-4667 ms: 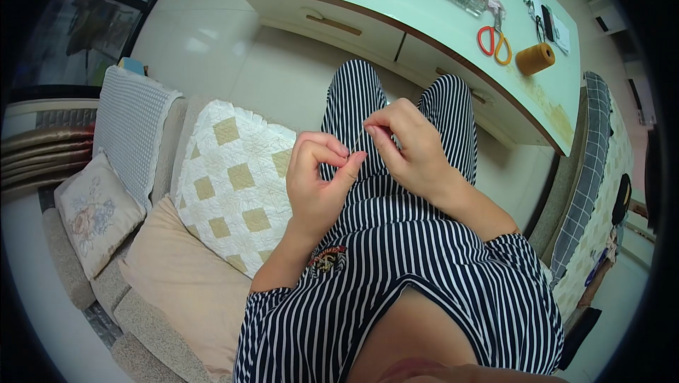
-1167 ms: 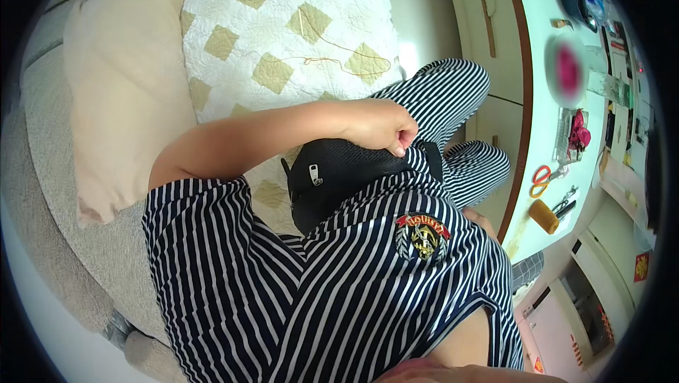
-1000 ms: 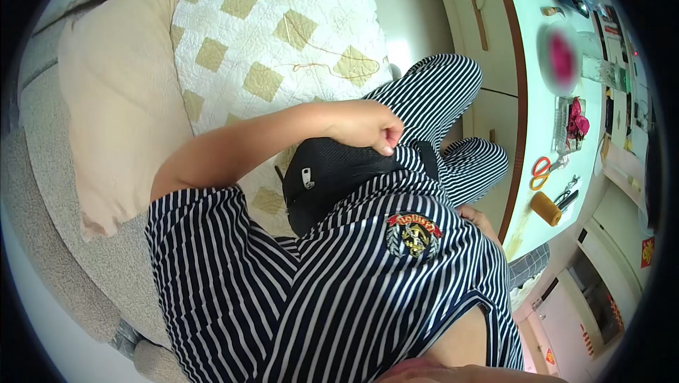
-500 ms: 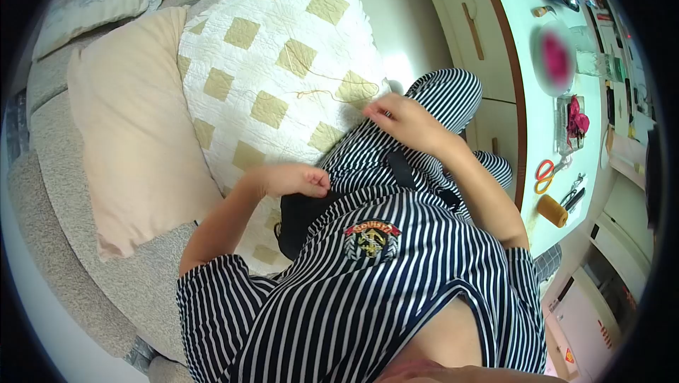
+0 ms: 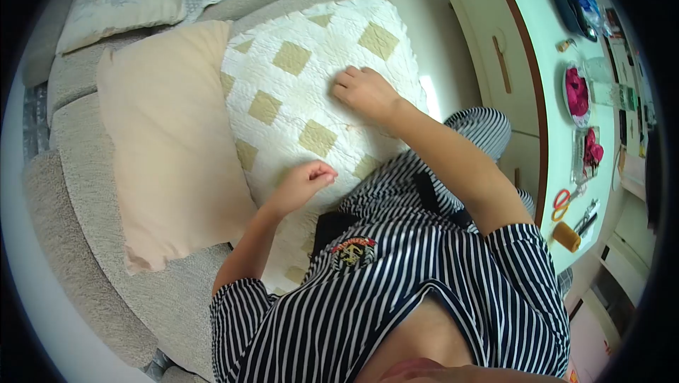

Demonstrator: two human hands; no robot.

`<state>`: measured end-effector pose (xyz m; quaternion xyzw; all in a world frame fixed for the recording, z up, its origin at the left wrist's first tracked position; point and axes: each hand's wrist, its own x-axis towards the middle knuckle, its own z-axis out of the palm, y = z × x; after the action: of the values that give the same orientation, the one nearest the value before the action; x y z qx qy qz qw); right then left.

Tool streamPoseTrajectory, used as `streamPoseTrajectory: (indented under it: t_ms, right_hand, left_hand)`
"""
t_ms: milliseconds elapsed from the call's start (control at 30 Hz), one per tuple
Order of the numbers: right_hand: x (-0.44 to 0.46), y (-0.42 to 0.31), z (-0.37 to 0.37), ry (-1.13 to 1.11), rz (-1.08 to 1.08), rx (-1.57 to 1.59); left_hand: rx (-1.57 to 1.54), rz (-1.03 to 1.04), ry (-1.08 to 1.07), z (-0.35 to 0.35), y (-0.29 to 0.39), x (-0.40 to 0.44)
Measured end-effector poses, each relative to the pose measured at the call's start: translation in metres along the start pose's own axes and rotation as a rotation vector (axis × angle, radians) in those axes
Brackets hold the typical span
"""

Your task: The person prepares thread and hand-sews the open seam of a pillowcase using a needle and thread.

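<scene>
One long pale worktop [image 5: 546, 50] runs well to the right of the right grip [image 5: 369, 94], whose fingers bend down at a white quilted cover [image 5: 297, 100] with olive squares; whether they pinch anything, I cannot tell. The cover lies under both grips and should prove light, soft and limp, best gathered by its edge or a fold. Left of both grips lies a peach cushion [image 5: 170, 142]. The left grip [image 5: 300, 185], nearer the body, is curled closed, nothing showing in it. Well right of it sit scissors [image 5: 561, 202] and a mustard spool [image 5: 566, 237]. Just below the right grip, a faint strand [image 5: 347, 127], perhaps thread, looks featherlight and tangle-prone, best taken at one end. Lettering on the shirt badge [image 5: 353, 252], below the left grip, is too blurred to read.
</scene>
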<state>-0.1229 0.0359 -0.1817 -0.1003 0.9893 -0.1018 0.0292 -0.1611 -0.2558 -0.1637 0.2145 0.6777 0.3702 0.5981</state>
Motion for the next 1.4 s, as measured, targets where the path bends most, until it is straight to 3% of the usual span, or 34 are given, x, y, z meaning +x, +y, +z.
streamPoseTrajectory:
  t_ms: [67, 100, 133, 167, 233, 300, 400, 467, 567, 600, 633, 700, 733, 767, 800, 867, 1000, 1067, 1100, 1133, 1200, 1267, 1300, 1367, 1400]
  right_hand:
    - [-0.007, 0.004, 0.014, 0.311, 0.074, 0.199]
    - [-0.006, 0.0, 0.005, 0.328, 0.053, 0.195]
    - [-0.009, -0.008, -0.013, 0.264, 0.331, 0.625]
    - [-0.011, -0.016, -0.025, 0.178, 0.609, 1.041]
    - [-0.019, -0.024, -0.037, 0.285, 0.56, 1.1]
    - [-0.026, -0.025, -0.043, 0.38, 0.511, 1.162]
    - [-0.04, -0.017, -0.05, 0.521, 0.621, 1.151]
    - [-0.046, -0.011, -0.051, 0.583, 0.747, 1.591]
    - [-0.057, 0.001, -0.076, 0.69, 0.815, 1.862]
    - [-0.068, 0.009, -0.08, 0.697, 0.812, 1.888]
    - [-0.08, 0.019, -0.079, 0.672, 0.78, 1.886]
    - [-0.096, 0.019, -0.083, 0.695, 0.796, 1.858]
    - [-0.104, 0.015, -0.09, 0.684, 0.837, 1.853]
    - [-0.111, 0.013, -0.088, 0.692, 0.878, 1.878]
    - [-0.118, 0.011, -0.085, 0.703, 0.921, 1.9]
    - [-0.134, 0.004, -0.077, 0.699, 0.898, 1.946]
    - [-0.153, -0.012, -0.067, 0.733, 1.03, 1.955]
    - [-0.161, -0.02, -0.072, 0.741, 1.085, 1.957]
    - [-0.165, -0.023, -0.075, 0.753, 1.105, 1.943]
    - [-0.168, -0.025, -0.077, 0.765, 1.123, 1.927]
    - [-0.175, -0.027, -0.082, 0.819, 1.16, 1.912]
    - [-0.181, -0.03, -0.084, 0.86, 1.174, 1.924]
    - [-0.184, -0.031, -0.083, 0.875, 1.195, 1.922]
    - [-0.19, -0.037, -0.08, 0.921, 1.226, 1.919]
    - [-0.191, -0.038, -0.078, 0.922, 1.238, 1.914]
  left_hand:
    - [0.01, 0.087, 0.117, -0.013, 0.006, 0.025]
    - [-0.074, 0.196, 0.284, -0.016, 0.016, 0.042]
    - [-0.155, 0.3, 0.446, -0.015, 0.028, 0.055]
    - [-0.148, 0.314, 0.461, -0.015, 0.05, 0.059]
    - [-0.51, 0.314, 0.283, -0.01, 0.108, 0.064]
    - [-0.561, 0.354, 0.196, -0.006, 0.112, 0.088]
    - [-0.62, 0.358, 0.071, -0.003, 0.122, 0.104]
    - [-0.633, 0.34, 0.043, -0.011, 0.12, 0.11]
    - [-0.106, 0.097, 0.016, -0.038, 0.134, 0.105]
    - [-0.082, 0.1, 0.187, -0.052, 0.138, 0.105]
    - [-0.059, 0.106, 0.356, -0.074, 0.141, 0.108]
    - [-0.435, 0.36, 0.585, -0.16, 0.116, 0.145]
    - [-0.427, 0.565, 0.555, -0.222, 0.105, 0.161]
    - [-0.491, 0.586, 0.839, -0.25, 0.128, 0.162]
    - [-0.755, 0.725, 0.825, -0.308, 0.12, 0.18]
    - [-1.06, 0.679, 1.153, -0.354, 0.147, 0.179]
    - [-1.18, 0.587, 1.165, -0.457, 0.113, 0.229]
    - [-1.087, 0.58, 1.178, -0.494, 0.082, 0.25]
    - [-0.171, 0.561, 1.51, -0.531, 0.038, 0.267]
    - [0.797, 0.493, 1.643, -0.549, 0.008, 0.282]
    - [0.603, 0.463, 1.486, -0.512, 0.044, 0.241]
    - [0.225, 0.533, 1.32, -0.571, -0.002, 0.264]
    - [0.232, 0.538, 1.3, -0.561, 0.012, 0.266]
    - [-1.156, 0.55, 1.395, -0.524, 0.057, 0.261]
    - [-1.15, 0.553, 1.387, -0.519, 0.06, 0.261]
